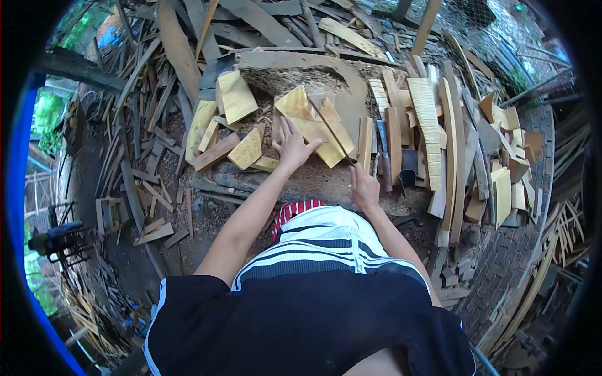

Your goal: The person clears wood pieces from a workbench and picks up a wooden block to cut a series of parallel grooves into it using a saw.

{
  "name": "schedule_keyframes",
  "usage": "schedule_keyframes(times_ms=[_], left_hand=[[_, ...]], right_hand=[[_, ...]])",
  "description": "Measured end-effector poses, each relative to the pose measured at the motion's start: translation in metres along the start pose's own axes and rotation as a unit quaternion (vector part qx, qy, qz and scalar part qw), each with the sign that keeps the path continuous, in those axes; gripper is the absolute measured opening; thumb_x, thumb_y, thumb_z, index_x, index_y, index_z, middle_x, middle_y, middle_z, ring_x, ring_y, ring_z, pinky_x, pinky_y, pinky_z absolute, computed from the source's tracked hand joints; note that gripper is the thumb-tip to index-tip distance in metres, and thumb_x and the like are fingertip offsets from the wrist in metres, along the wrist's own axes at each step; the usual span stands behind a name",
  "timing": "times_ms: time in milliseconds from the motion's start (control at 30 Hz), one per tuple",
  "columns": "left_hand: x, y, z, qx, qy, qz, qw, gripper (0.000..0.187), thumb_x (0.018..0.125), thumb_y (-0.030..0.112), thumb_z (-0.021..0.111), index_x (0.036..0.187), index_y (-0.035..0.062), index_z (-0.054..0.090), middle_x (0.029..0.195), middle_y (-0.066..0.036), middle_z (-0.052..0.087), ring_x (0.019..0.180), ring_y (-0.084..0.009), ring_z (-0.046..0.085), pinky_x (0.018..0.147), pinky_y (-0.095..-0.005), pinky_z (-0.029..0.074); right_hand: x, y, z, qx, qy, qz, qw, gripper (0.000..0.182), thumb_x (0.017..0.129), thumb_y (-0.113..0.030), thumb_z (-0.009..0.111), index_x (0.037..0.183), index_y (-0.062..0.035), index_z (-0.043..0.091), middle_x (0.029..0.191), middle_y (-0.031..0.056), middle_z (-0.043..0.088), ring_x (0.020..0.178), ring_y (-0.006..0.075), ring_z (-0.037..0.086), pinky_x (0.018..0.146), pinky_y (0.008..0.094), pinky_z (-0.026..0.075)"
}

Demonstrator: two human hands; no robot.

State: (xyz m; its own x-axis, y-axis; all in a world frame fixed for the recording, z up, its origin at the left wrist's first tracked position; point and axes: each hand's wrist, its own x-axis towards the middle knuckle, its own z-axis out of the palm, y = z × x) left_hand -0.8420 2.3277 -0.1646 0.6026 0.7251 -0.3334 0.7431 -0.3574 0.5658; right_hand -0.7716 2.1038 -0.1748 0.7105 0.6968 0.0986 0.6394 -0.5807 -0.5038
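On the worn wooden workbench (345,62) lies a piece of yellow wood (308,124) with a rough, uneven far edge. My left hand (293,146) presses flat on its near left part, fingers spread. My right hand (365,188) is closed round the near end of a long, thin, dark blade (330,127), the handle hidden in my fingers. The blade slants across the wood from far left to near right. Right of the blade is a narrow strip of the same wood (338,127). A wooden bar (365,141) lies just beyond my right hand.
Yellow wood blocks (237,97) and offcuts sit on the left of the bench. At right are a long-bladed tool (386,164), a dark cup-like container (408,161), a notched wood strip (425,128) and several long boards. Scrap planks (177,47) pile up behind.
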Motion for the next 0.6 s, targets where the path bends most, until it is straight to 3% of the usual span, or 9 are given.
schedule_keyframes(times_ms=[67, 167, 600], left_hand=[[0.0, 0.001, 0.002, 0.131, 0.027, 0.051, 0.99, 0.118, 0.07, 0.06, 0.07, 0.145, -0.008, 0.009, 0.153, -0.027, 0.009, 0.142, -0.038, 0.014, 0.106, -0.0643, 0.012], [0.004, -0.001, 0.003, 0.135, 0.033, 0.066, 0.988, 0.122, 0.068, 0.064, 0.07, 0.145, -0.0088, 0.009, 0.153, -0.028, 0.008, 0.143, -0.0366, 0.013, 0.108, -0.0622, 0.012], [0.014, -0.001, -0.004, 0.144, -0.007, 0.072, 0.987, 0.122, 0.068, 0.063, 0.07, 0.145, -0.0078, 0.009, 0.153, -0.027, 0.007, 0.142, -0.0385, 0.015, 0.111, -0.0598, 0.012]], right_hand=[[0.002, -0.002, 0.002, -0.014, -0.022, -0.005, 1.0, 0.017, 0.097, -0.026, 0.048, 0.095, -0.0093, 0.051, 0.061, 0.0183, 0.059, 0.057, 0.0377, 0.06, 0.046, 0.0487, 0.044], [0.002, -0.008, -0.001, -0.026, -0.014, -0.003, 1.0, 0.018, 0.096, -0.025, 0.049, 0.087, -0.0101, 0.047, 0.058, 0.0171, 0.057, 0.055, 0.0379, 0.06, 0.046, 0.0479, 0.044], [0.009, -0.008, -0.004, -0.031, -0.007, 0.005, 0.999, 0.016, 0.095, -0.023, 0.05, 0.088, -0.0089, 0.047, 0.059, 0.0166, 0.059, 0.054, 0.0373, 0.06, 0.046, 0.0478, 0.045]])
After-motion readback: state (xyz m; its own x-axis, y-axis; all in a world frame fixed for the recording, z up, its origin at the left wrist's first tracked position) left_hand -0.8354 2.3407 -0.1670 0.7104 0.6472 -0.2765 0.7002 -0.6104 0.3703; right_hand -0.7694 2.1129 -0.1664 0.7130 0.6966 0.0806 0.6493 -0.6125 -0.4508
